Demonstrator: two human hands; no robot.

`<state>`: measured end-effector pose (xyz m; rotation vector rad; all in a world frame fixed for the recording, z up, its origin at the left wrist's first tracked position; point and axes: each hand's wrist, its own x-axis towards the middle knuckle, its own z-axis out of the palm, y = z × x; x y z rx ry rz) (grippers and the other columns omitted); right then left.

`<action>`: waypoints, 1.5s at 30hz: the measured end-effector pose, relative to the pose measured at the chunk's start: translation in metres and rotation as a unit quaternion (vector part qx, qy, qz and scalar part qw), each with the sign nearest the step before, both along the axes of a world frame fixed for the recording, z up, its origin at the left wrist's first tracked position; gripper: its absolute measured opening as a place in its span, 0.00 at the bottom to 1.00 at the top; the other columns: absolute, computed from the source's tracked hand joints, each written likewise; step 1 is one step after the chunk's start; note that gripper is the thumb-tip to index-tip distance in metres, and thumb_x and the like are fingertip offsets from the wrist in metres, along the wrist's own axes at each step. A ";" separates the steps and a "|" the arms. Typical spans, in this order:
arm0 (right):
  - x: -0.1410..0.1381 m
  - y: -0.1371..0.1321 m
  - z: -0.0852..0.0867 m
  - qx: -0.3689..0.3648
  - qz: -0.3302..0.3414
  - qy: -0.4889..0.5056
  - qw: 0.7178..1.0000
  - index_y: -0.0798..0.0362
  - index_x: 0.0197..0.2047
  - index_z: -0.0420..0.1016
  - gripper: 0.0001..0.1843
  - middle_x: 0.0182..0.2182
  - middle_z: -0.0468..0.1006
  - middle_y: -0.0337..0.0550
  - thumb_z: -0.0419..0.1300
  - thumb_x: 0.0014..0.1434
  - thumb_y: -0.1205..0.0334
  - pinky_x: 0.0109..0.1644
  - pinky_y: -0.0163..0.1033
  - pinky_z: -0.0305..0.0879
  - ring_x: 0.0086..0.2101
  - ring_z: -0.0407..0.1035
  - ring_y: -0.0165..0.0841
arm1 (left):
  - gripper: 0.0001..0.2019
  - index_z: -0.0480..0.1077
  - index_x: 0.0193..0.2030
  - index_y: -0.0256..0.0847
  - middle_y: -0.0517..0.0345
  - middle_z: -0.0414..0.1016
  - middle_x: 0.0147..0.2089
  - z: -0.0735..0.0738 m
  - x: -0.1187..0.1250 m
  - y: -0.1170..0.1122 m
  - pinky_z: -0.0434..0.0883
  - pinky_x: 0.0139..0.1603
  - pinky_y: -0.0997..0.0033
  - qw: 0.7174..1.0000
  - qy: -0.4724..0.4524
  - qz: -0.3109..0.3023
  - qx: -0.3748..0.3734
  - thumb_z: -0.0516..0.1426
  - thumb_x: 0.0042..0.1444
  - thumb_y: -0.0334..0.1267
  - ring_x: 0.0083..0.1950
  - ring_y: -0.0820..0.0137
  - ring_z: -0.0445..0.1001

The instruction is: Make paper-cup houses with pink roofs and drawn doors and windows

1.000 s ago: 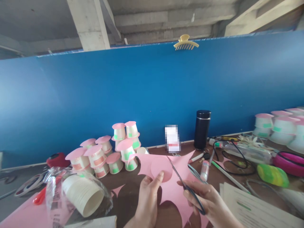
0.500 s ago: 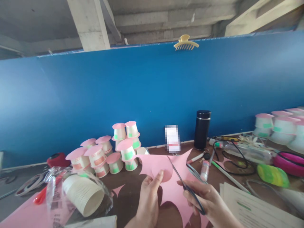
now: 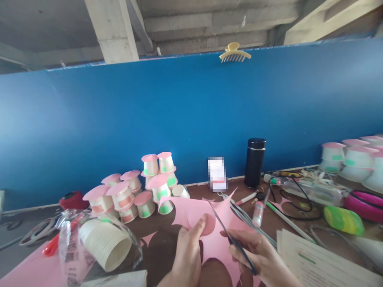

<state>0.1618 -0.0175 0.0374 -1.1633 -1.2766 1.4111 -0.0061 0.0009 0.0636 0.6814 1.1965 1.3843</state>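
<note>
My left hand (image 3: 188,252) pinches a sheet of pink paper (image 3: 220,241), thumb on top and fingers beneath. A pink paper disc (image 3: 208,226) lies against the sheet under that thumb. Several rounded pieces are cut out of the sheet, leaving pointed edges. In my right hand (image 3: 259,255) is a pair of scissors (image 3: 220,221), fingers around the handles. The blades point up and left into the paper, just right of the disc. How far the blades are spread I cannot tell.
Paper cups with pink tops (image 3: 158,191) are stacked at left. A bagged stack of white cups (image 3: 106,245) lies near front left. At right are a black flask (image 3: 255,163), a glue bottle (image 3: 258,214), cables, printed sheets (image 3: 317,259) and more cups (image 3: 356,161).
The pink sheet has shifted slightly left and down in my left hand. The scissors have moved a little left and down with my right hand, staying at the paper beside the disc.
</note>
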 end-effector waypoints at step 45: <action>0.006 0.003 -0.005 0.000 0.000 -0.018 1.000 0.61 0.48 0.78 0.29 0.20 0.63 0.34 0.66 0.50 0.46 0.21 0.30 0.47 0.20 0.54 0.22 | 0.19 0.71 0.30 0.31 0.53 0.74 0.26 -0.003 0.006 0.004 0.70 0.30 0.67 0.999 -0.015 -0.032 0.026 0.67 0.44 0.48 0.27 0.67 0.72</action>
